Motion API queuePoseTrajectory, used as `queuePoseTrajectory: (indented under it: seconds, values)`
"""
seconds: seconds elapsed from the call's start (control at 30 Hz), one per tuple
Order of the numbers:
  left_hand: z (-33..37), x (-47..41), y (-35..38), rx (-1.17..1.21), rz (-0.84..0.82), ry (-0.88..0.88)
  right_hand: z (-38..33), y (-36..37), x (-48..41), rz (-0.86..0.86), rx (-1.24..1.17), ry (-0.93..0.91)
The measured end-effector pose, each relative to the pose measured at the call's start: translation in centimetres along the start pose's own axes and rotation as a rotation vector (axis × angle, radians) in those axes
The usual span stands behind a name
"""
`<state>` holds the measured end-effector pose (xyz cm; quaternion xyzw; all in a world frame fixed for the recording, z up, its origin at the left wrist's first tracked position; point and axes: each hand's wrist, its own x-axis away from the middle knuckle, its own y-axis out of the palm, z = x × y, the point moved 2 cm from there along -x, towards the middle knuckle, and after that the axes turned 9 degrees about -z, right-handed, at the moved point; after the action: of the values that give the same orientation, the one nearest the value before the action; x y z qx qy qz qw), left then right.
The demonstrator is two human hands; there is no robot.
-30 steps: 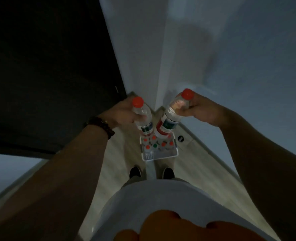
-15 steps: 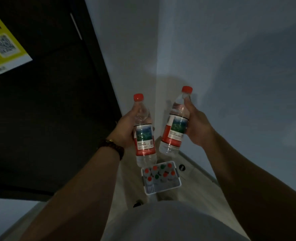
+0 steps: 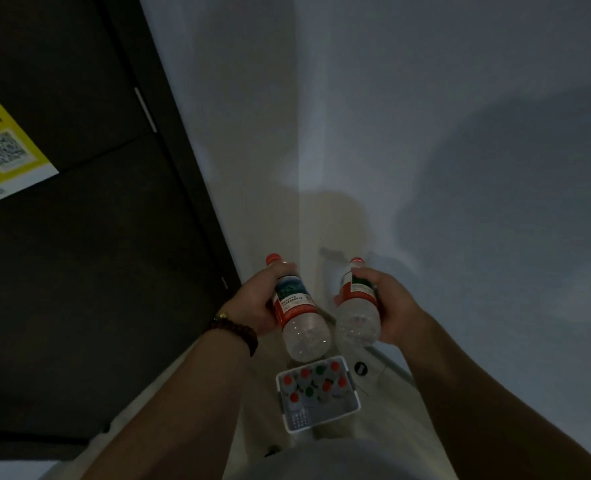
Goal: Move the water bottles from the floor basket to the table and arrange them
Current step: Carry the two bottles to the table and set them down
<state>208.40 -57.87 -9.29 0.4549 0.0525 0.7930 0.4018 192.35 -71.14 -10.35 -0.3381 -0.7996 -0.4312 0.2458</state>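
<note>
Curling my left hand (image 3: 252, 306) round the left bottle (image 3: 296, 306), fingers wrapping its labelled middle, and my right hand (image 3: 396, 311) is clamping the right bottle (image 3: 356, 308) the same way. Both bottles are hanging in the air side by side, just apart, red caps pointing away from me and clear bases tipping back toward me. A beaded bracelet (image 3: 235, 332) is riding on my left wrist.

Below the bottles, the floor basket (image 3: 301, 419) is sitting on the pale floor (image 3: 384, 431) in the corner between two walls. It is looking well stocked: I am counting a cluster of red and green caps (image 3: 308, 379) inside, so most of the job is waiting.

Out to my left a dark surface (image 3: 79, 271) with a yellow sign (image 3: 6, 147) is looming. I cannot tell whether that is the table. By my reckoning this pair is only on its way, with no bottle showing as placed or arranged.
</note>
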Motion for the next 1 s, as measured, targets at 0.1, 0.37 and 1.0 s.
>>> queuePoseTrajectory:
  seconds: [0.1,0.37,1.0]
  values:
    - [0.6,0.0,0.0,-0.021,-0.005,0.009,-0.2,-0.2,-0.3,0.016,-0.019,-0.021]
    - [0.9,0.0,1.5,0.077,-0.035,-0.009,-1.2,-0.3,-0.2,-0.002,-0.033,-0.067]
    - [1.5,-2.7,3.5,0.054,0.081,0.047,-3.3,-0.5,-2.3,0.033,0.05,-0.123]
